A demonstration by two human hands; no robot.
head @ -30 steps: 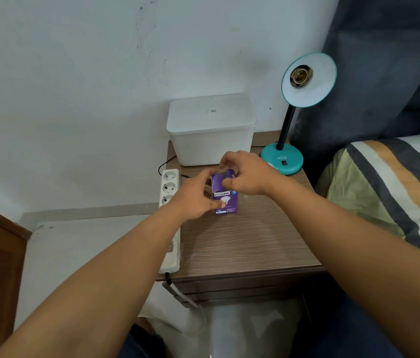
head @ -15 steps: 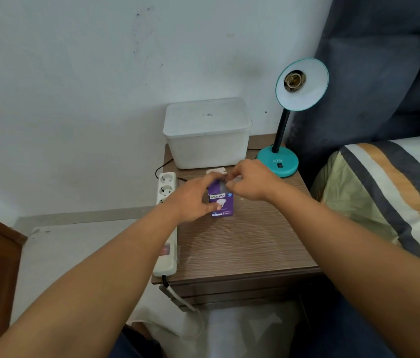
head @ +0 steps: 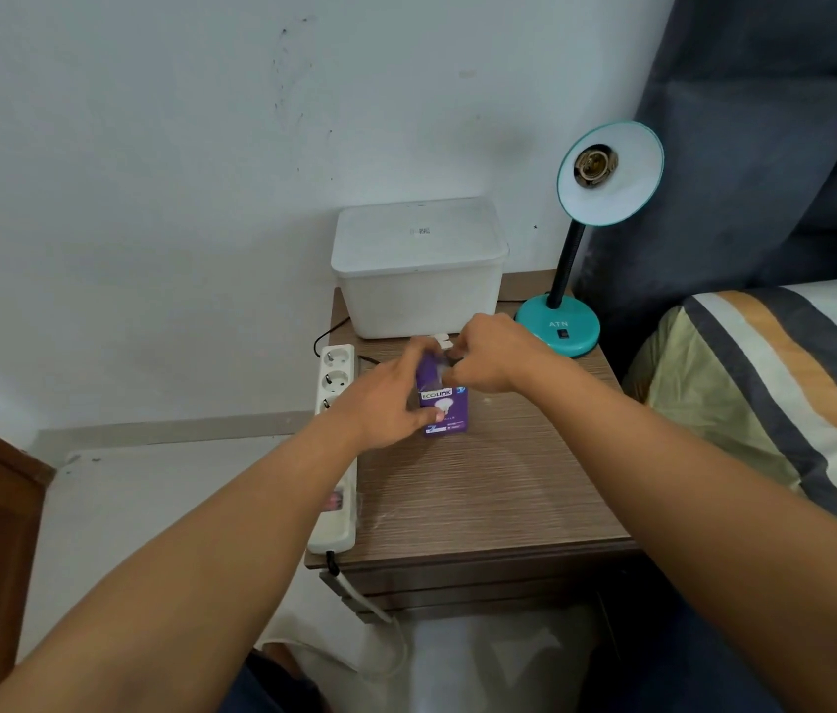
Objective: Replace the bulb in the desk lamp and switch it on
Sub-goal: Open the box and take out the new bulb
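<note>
A purple bulb box [head: 449, 411] stands upright on the wooden bedside table [head: 483, 491]. My left hand [head: 385, 398] grips its left side. My right hand [head: 488, 355] pinches at the box's top, where something pale shows between the fingers; I cannot tell if it is the flap or the bulb. The teal desk lamp [head: 560, 326] stands at the table's back right. Its shade [head: 611, 172] faces me and its socket [head: 588, 167] holds no bulb. A black switch [head: 564, 332] sits on the lamp's base.
A white lidded plastic box [head: 419, 265] stands at the back of the table. A white power strip [head: 336, 445] lies along the table's left edge. A small white object [head: 441, 341] lies behind my hands. A striped bed [head: 776, 398] is on the right.
My right hand has worked at the top of the box, which now looks opened. My left hand keeps its grip. The view has tilted slightly.
</note>
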